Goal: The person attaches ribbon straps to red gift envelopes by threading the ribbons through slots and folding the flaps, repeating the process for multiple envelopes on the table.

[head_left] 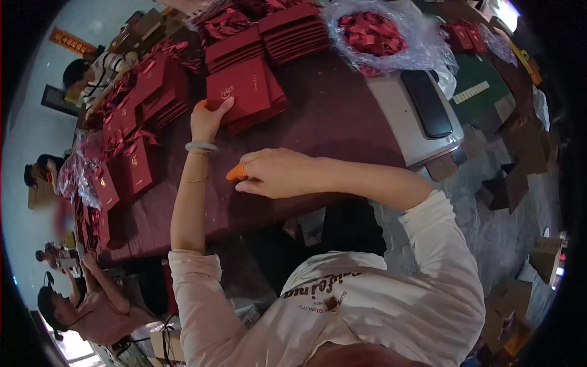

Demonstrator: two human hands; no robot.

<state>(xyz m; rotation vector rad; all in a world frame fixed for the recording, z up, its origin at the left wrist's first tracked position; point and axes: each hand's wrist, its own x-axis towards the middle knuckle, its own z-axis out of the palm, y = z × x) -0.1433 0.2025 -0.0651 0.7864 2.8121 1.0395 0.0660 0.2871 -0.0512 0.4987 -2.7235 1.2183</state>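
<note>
My left hand, with a bangle at the wrist and an orange finger cot, is at the near left corner of a flat red gift bag with gold print. The thumb lies on top and the fingers are at the edge, partly hidden. That bag rests on a small stack of similar ones. My right hand hovers over the dark red tablecloth, nearer to me. Its fingers are curled together, orange finger cot pointing left, with nothing visible in them.
Stacks of red bags with ribbons stand behind, more at left. A clear plastic bag of red ribbons lies at the back. A dark phone rests on a grey case at right. Cardboard boxes stand beyond. Other people sit at left.
</note>
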